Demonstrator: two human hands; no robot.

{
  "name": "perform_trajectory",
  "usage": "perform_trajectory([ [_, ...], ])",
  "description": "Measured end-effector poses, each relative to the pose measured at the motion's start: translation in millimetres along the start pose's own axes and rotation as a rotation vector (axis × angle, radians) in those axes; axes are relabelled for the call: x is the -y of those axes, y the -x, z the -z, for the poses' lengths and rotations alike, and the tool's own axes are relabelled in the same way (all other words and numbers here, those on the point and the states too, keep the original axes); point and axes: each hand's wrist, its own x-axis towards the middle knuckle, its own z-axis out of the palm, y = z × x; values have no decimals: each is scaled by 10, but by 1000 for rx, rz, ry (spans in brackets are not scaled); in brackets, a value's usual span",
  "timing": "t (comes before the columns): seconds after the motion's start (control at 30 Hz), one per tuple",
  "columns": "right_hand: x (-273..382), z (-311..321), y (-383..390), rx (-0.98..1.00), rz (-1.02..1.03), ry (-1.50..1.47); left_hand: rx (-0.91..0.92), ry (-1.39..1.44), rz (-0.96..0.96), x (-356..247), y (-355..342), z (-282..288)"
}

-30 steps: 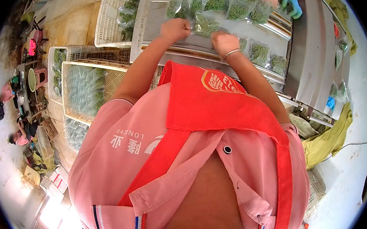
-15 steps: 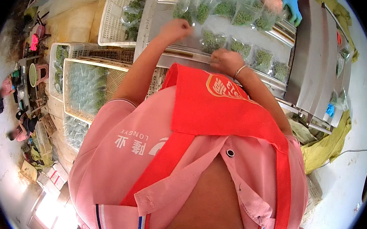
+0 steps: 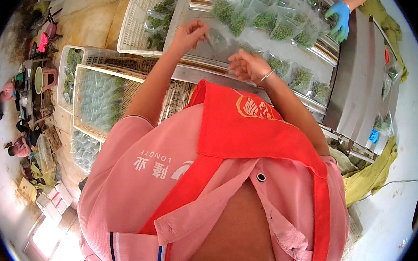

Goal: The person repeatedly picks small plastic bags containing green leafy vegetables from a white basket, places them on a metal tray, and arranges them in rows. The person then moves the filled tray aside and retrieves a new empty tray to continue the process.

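Note:
My left hand [image 3: 190, 35] is over the left part of the metal work surface, thumb and fingertips pinched at the edge of a blurred clear plastic bag [image 3: 219, 40]. To its right, above the near edge of the surface, my right hand [image 3: 248, 65] has its fingers apart and appears to hold nothing. Behind those fingers a green-filled bag [image 3: 251, 49] is partly hidden. Right of it, a near row of clear bags with small green pieces [image 3: 301, 80] lies along the surface. More such bags [image 3: 262, 20] are crowded together in a far row.
A co-worker's blue-gloved hand [image 3: 339, 19] reaches in at the far right, beside a stainless steel machine housing [image 3: 353, 72]. White plastic crates [image 3: 134, 30] of bagged greens stand at the left, with another filled crate [image 3: 97, 98] nearer me. Metal rails [image 3: 321, 56] border the bags.
My left hand has risen slightly, with a clear bag now at its fingertips. My right hand has shifted left and its fingers have spread. The co-worker's bare hand has left the view.

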Motion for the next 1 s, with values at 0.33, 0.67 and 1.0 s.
perform_trajectory([
  [0.33,-100,-131,-485,124,-251,-545,-272,561,521,357,582,-87],
  [0.67,159,51,-311,116,251,377,328,-69,318,145,171,354],
  [1.0,96,-248,-415,-418,595,1729,143,-840,44,273,-178,173],
])
